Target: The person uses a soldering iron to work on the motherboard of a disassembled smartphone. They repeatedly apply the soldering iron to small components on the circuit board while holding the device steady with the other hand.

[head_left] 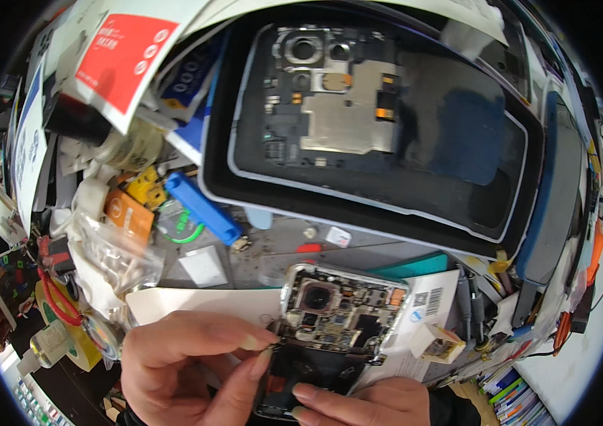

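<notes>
An opened phone (337, 319) with its back cover off lies near the bottom centre, showing a camera module, circuit board and black battery. My left hand (188, 362) pinches something thin and small at the phone's left edge, thumb and forefinger together. My right hand (365, 401) holds the phone's lower end from below, fingers along its bottom edge. What sits between the left fingertips is too small to make out.
A large monitor (386, 121) behind shows a magnified opened phone. A blue plastic tool (202, 207), orange and yellow parts (131, 209), plastic bags, a tape roll (67, 334), a small white box (437, 343), and pens at the right crowd the bench.
</notes>
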Demonstrator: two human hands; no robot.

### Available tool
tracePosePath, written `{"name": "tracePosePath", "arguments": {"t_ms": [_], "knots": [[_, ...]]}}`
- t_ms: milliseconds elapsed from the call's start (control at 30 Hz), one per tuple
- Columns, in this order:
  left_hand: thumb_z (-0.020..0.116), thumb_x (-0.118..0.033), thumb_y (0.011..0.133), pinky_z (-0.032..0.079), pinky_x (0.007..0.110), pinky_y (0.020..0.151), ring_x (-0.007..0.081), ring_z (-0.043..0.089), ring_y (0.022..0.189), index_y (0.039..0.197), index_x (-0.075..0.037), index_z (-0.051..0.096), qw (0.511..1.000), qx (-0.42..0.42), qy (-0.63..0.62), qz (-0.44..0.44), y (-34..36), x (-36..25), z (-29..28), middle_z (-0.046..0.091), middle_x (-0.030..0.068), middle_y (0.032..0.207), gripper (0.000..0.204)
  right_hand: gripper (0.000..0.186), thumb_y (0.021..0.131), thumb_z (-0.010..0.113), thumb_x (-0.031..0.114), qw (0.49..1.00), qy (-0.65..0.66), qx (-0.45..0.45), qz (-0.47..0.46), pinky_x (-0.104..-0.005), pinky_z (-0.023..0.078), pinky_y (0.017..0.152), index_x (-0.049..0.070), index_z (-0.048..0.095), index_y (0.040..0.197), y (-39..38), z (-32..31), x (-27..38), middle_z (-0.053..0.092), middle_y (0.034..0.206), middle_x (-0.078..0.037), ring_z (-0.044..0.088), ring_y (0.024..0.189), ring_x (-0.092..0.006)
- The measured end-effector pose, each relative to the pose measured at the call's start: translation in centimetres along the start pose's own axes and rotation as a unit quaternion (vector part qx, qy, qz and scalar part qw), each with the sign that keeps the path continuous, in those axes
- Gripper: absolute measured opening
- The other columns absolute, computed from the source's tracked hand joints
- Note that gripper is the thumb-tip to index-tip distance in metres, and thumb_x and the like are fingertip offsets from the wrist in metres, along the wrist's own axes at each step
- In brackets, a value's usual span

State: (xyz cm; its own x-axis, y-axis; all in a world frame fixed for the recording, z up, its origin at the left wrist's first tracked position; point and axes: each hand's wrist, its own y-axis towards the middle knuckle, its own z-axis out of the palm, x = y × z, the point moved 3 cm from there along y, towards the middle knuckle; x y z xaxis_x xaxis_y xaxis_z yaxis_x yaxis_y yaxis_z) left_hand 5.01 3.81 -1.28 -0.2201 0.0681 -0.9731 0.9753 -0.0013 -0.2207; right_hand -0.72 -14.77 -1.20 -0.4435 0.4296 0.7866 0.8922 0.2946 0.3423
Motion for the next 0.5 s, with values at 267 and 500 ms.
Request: {"name": "tracePosePath", "arguments": {"t_ms": [267, 500], "knots": [[0.071, 0.010, 0.086, 0.055, 0.024, 0.077, 0.0166, 0.068, 0.088, 0.118, -0.001, 0.043, 1.000, -0.012, 0.027, -0.010, 0.0, -0.5, 0.3, 0.067, 0.0187, 0.099, 0.044, 0.027, 0.082, 0.080, 0.004, 0.999, -0.015, -0.023, -0.022, -0.0251, 0.039, 0.050, 0.003, 0.078, 0.109, -0.2, -0.2, -0.1, 0.075, 0.121, -0.018, 0.058, 0.060, -0.0124], [0.059, 0.023, 0.090, 0.056, 0.021, 0.074, 0.0165, 0.071, 0.088, 0.133, 0.008, 0.046, 0.982, 0.151, 0.010, 0.109, 1.3, -0.6, 0.2, 0.068, 0.0269, 0.117, 0.047, 0.028, 0.081, 0.079, 0.003, 1.000, -0.005, -0.010, -0.021, -0.0245, 0.039, 0.050, 0.003, 0.078, 0.108, 0.0, -0.3, -0.2, 0.075, 0.121, -0.019, 0.058, 0.060, -0.0124]]}}
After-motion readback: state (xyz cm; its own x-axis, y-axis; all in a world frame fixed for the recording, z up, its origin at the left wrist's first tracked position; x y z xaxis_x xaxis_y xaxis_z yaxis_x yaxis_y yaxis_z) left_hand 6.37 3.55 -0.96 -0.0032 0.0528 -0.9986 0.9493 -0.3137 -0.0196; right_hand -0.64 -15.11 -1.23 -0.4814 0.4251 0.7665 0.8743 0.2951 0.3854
